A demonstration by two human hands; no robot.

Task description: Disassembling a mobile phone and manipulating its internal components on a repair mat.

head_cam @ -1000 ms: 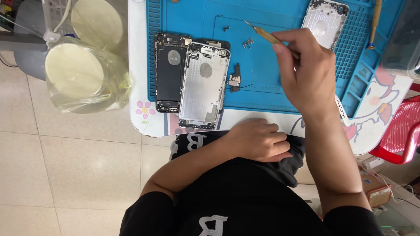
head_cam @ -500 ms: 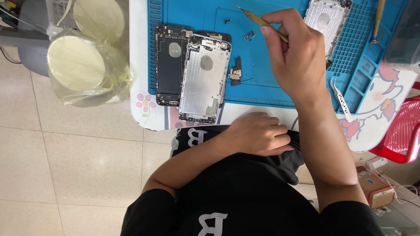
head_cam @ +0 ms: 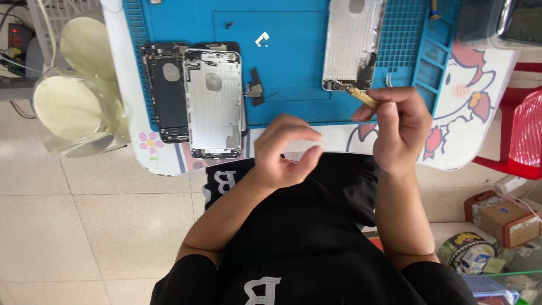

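The right hand (head_cam: 398,127) grips a brass-handled screwdriver (head_cam: 361,96), its tip touching the lower edge of a silver phone housing (head_cam: 350,45) on the blue work mat (head_cam: 282,62). The left hand (head_cam: 282,149), raised at the table edge, pinches a small white piece (head_cam: 309,146) between curled fingers. Another silver housing (head_cam: 214,101) overlaps a dark phone body (head_cam: 166,90) at the mat's left.

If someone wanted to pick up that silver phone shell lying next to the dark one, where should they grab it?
Probably by the two long edges of the silver phone shell, coming from above. It lies flat, open side up, on the blue mat, its bottom end past the mat's front edge. The dark phone frame crowds its left edge, so lifting that free bottom end first seems easier.
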